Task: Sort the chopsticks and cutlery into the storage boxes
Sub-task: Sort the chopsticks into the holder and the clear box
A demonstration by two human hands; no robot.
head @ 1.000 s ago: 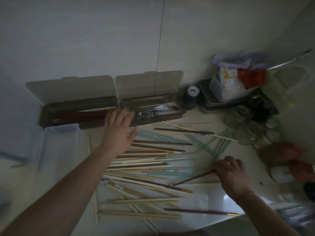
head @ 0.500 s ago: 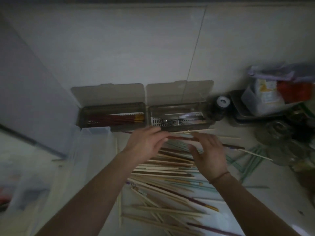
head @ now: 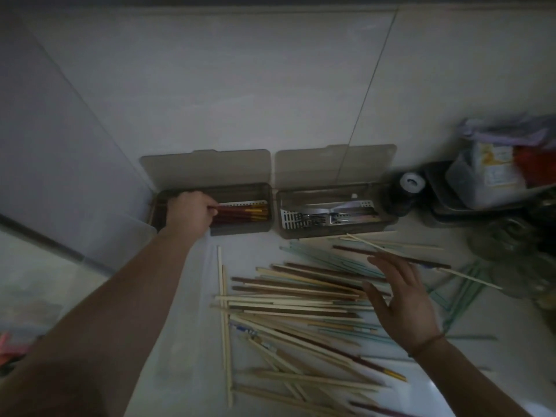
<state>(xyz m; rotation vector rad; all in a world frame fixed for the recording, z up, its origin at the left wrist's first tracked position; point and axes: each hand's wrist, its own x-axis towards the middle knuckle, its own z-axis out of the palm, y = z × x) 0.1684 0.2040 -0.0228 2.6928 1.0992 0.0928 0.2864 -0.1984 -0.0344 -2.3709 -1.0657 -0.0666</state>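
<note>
Head view: I observe a dim pale countertop (head: 192,341) against white wall panels, bearing two grey storage boxes with lids raised, the left box (head: 240,231) holding red chopsticks (head: 240,212), the right box (head: 334,233) metal cutlery (head: 325,217). My left hand (head: 189,212) pinches the red chopsticks' ends inside the left box; my right hand (head: 403,305) hovers spread over the loose chopstick pile (head: 288,302), too many to count. A dark jar (head: 403,194) and cluttered containers stand to the right.

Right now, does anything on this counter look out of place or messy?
Yes. Loose chopsticks lie scattered and crisscrossed over the counter, unsorted, and some pale green ones have strayed toward the jars at right. The two storage boxes look orderly.
</note>
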